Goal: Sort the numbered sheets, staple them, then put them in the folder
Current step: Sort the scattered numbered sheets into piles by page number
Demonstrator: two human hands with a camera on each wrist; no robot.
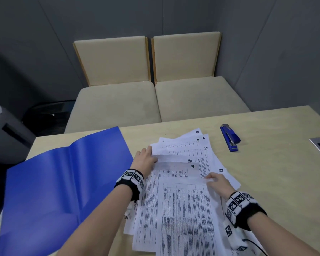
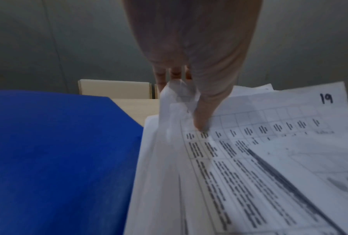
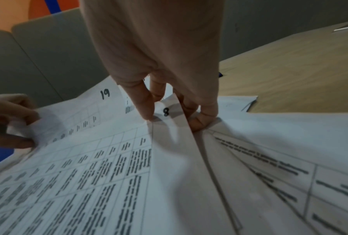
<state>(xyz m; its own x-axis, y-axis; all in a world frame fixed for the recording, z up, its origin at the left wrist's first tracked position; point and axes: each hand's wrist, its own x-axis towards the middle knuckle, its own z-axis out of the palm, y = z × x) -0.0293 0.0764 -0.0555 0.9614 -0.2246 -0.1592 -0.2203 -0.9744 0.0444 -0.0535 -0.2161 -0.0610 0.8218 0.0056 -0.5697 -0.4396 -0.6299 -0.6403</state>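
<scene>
One open blue folder [image 1: 50,185] lies seemingly empty beside fanned sheets [image 1: 183,200].

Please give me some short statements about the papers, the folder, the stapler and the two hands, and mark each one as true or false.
1. The blue folder lies open on the table, left of the sheets. True.
2. The stapler is held in the right hand. False: it lies on the table, beyond the sheets.
3. The left hand pinches the left edge of the sheets. True.
4. The sheets already form a neat, stapled stack. False: they lie fanned out, with numbers such as 10, 9, 17 and 20 mixed.
5. The right hand grips the sheet marked 8 by its corner. True.
</scene>
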